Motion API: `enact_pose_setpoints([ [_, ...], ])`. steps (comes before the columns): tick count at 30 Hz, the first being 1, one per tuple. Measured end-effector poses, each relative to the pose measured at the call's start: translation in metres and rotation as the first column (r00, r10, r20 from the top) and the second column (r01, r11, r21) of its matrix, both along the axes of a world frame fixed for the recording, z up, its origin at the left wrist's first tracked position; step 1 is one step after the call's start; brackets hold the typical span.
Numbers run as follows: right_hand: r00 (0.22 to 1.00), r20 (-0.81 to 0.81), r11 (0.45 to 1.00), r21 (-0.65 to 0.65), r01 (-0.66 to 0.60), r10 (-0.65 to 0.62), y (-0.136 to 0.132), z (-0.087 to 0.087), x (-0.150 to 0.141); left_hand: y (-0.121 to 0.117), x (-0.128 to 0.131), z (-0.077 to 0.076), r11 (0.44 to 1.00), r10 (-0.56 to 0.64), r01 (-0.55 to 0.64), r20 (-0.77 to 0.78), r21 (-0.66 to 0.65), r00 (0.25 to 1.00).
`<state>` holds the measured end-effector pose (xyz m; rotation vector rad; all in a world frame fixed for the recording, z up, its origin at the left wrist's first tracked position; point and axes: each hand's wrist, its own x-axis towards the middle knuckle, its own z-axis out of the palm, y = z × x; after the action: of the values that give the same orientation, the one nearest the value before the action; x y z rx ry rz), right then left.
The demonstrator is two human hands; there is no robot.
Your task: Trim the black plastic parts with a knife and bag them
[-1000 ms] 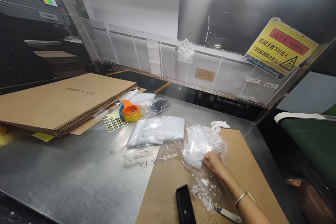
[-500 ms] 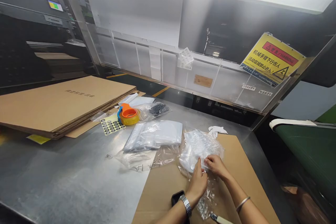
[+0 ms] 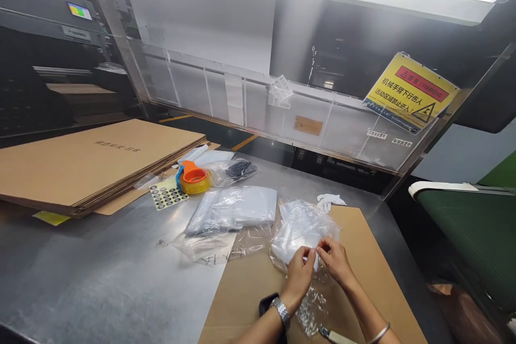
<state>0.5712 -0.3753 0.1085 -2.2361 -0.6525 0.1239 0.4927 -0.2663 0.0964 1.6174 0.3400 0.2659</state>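
Fingers of the left hand (image 3: 299,275) and of the right hand (image 3: 337,264) are bent and pinched, close together, at the near side of a crumpled, clear and whitish plastic bag (image 3: 302,220); whether they grip its film, I cannot tell. In the head view, this bag lies on a flat brown cardboard sheet (image 3: 373,274), to the right of a flat, shiny plastic packet (image 3: 237,207).
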Motion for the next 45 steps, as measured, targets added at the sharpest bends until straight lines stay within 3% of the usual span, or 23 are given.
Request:
enact_pose_setpoints([
  [5,1.0,0.018,0.993,0.118,-0.014,0.012,-0.003,0.006,-0.025,-0.006,0.001,-0.006,1.0,-0.022,0.022,-0.01,-0.022,1.0],
  [10,0.991,0.086,0.978,0.187,0.089,-0.106,-0.012,0.016,-0.038,0.005,-0.024,-0.003,0.981,0.051,-0.06,0.055,0.185,0.997],
  [12,0.987,0.139,0.984,0.164,0.063,-0.087,-0.011,0.026,-0.05,0.011,-0.039,0.006,0.945,0.066,-0.103,0.129,0.311,0.989],
  [16,0.959,0.268,0.992,0.06,-0.111,0.091,0.003,0.047,-0.082,0.018,-0.063,0.028,0.834,-0.003,-0.158,0.291,0.528,0.957],
  [21,0.905,0.384,0.982,-0.036,-0.186,0.186,0.018,0.062,-0.109,0.045,-0.083,0.043,0.692,-0.054,-0.226,0.361,0.686,0.931],
  [25,0.907,0.387,0.986,-0.082,-0.146,0.166,0.021,0.05,-0.123,0.09,-0.107,0.031,0.587,0.099,-0.41,0.441,0.698,0.892],
  [27,0.921,0.371,0.988,-0.135,-0.077,0.122,0.022,0.031,-0.134,0.11,-0.124,0.018,0.505,0.229,-0.524,0.48,0.685,0.847],
  [29,0.933,0.349,0.979,-0.205,-0.019,0.091,0.02,0.005,-0.147,0.121,-0.143,0.001,0.455,0.26,-0.532,0.465,0.715,0.847],
  [33,0.959,0.274,0.958,-0.287,0.011,0.071,0.006,-0.043,-0.169,0.114,-0.18,-0.031,0.469,0.133,-0.335,0.31,0.817,0.941],
  [36,0.977,0.199,0.961,-0.277,-0.017,0.075,-0.013,-0.052,-0.18,0.096,-0.2,-0.044,0.509,0.11,-0.221,0.192,0.832,0.975],
  [38,0.988,0.107,0.969,-0.232,-0.083,0.111,-0.024,-0.048,-0.188,0.084,-0.205,-0.047,0.554,0.099,-0.153,0.118,0.818,0.988],
  [41,0.958,-0.194,0.973,-0.058,-0.225,0.21,-0.034,-0.041,-0.204,0.071,-0.205,-0.042,0.633,0.066,-0.062,0.026,0.772,0.997],
  [43,0.894,-0.37,0.967,0.05,-0.252,0.252,-0.038,-0.043,-0.215,0.067,-0.201,-0.036,0.685,0.026,-0.009,-0.012,0.729,1.0],
  [45,0.871,-0.429,0.97,0.075,-0.231,0.241,-0.04,-0.05,-0.222,0.066,-0.198,-0.03,0.722,-0.029,0.04,-0.028,0.691,0.999],
])
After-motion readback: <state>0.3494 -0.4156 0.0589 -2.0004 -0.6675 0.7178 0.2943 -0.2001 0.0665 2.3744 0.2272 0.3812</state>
